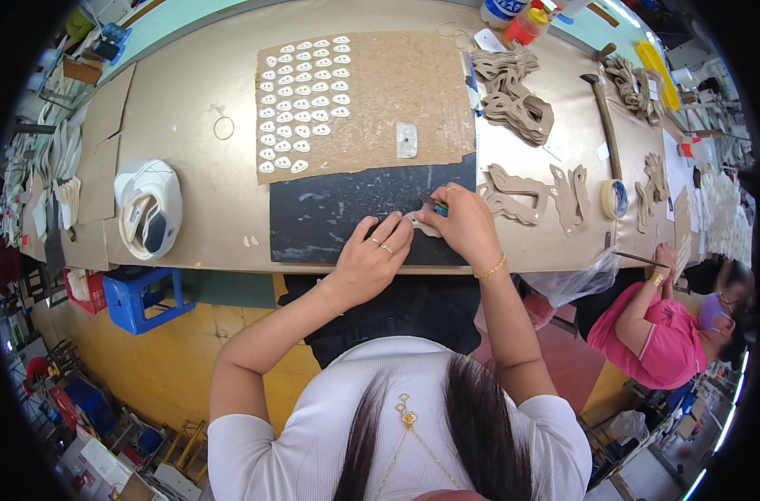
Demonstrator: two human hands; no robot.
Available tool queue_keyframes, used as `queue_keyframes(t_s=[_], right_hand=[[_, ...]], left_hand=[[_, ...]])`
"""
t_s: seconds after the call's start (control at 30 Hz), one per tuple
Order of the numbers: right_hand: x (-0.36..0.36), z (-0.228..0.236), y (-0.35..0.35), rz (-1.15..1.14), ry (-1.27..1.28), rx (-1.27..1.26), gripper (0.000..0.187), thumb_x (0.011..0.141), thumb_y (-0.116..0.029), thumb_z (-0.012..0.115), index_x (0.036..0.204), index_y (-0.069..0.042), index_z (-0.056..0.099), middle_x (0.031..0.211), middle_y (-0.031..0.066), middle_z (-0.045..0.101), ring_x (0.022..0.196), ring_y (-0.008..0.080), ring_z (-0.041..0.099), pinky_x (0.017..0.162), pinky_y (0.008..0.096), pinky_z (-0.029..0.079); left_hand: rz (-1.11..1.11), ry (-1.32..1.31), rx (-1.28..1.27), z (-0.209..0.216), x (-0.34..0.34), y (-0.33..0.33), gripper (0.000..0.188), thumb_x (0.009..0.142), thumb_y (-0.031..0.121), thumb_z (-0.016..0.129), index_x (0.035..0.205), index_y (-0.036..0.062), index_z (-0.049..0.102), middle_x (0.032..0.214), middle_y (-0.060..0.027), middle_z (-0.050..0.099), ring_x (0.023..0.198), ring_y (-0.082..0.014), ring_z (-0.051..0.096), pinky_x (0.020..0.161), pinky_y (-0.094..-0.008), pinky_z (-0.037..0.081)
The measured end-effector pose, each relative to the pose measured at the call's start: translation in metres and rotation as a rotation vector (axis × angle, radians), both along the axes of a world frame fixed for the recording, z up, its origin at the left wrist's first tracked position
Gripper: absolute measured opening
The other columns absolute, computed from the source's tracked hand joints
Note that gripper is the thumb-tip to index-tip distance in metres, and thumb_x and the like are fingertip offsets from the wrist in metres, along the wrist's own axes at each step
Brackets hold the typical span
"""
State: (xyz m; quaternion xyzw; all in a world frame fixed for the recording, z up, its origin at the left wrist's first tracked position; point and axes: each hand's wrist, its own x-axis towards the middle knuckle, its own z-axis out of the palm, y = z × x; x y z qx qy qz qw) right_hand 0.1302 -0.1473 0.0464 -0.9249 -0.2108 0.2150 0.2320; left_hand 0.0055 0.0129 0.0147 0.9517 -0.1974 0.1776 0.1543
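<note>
On the black mat (338, 204), both hands meet over a small beige cut-out piece (426, 227) that looks like shoe-upper material. The fingertips of my left hand (371, 263) are close together and press the piece's left end against the mat. My right hand (465, 227) pinches a slim pen-like tool (438, 205) with dark and blue parts, its tip hidden by the fingers. Beyond the mat lies a brown sheet (380, 92) bearing rows of small white pieces with holes (303, 90). A clear block (406, 140) rests on that sheet.
Stacked beige cut pieces (517, 108) and loose ones (513, 196) lie to the right, near a hammer (601, 117) and a tape roll (613, 199). A white shoe (148, 209) stands left. A blue stool (150, 299) is below. Another person in pink (651, 338) works at right.
</note>
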Motion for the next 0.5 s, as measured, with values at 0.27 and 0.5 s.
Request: queue_keyframes(t_s=[0.27,0.5], right_hand=[[0.001,0.005,0.000,0.047,-0.096,0.063,0.033,0.080,-0.027,0.081,0.099,-0.002,0.071,0.095,0.0142,0.070,0.090,0.0349,0.068,0.077,0.0429,0.054],[0.011,0.020,-0.057,-0.426,-0.029,0.304,0.028,0.094,-0.024,0.071,0.104,0.001,0.069,0.101,0.0169,0.071,0.088,0.0319,0.068,0.077,0.0379,0.052]], left_hand=[[0.002,0.087,-0.087,0.006,0.009,-0.005,0.029,0.081,0.007,0.062,0.108,-0.0044,0.067,0.118,-0.0157,0.064,0.118,-0.0296,0.059,0.101,-0.0437,0.046],[0.060,0.150,-0.071,0.010,-0.004,-0.014,0.051,0.078,0.010,0.066,0.127,-0.0016,0.061,0.131,-0.0161,0.059,0.130,-0.0310,0.053,0.112,-0.0457,0.040]])
